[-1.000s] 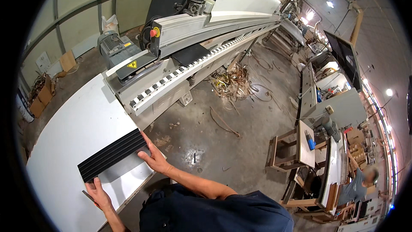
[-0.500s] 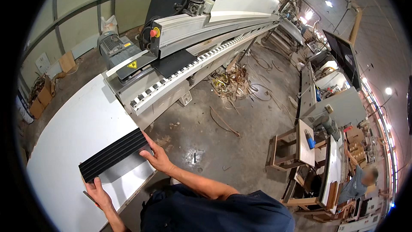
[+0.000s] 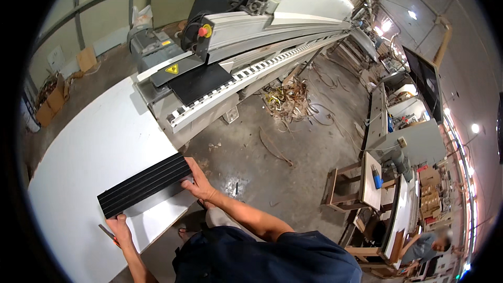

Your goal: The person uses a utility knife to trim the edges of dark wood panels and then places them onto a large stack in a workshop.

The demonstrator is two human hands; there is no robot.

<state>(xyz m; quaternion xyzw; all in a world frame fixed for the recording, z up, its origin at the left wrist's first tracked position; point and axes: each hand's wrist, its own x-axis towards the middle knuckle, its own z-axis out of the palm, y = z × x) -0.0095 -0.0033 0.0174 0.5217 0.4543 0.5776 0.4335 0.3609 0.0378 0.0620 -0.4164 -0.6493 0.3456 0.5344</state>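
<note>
The black panel (image 3: 199,84) on the long machine (image 3: 230,26) has slid closer to its near end, now beside the plate with the yellow warning triangle. The stack of black panels (image 3: 144,184) stays over the white table (image 3: 105,136); the left hand (image 3: 121,230) still grips its left end, and the right hand (image 3: 200,183) its right end. I judge that the panel becomes easier to reach, but both hands are occupied. Whether the left hand also holds the slim tool (image 3: 111,233), I cannot tell
</note>
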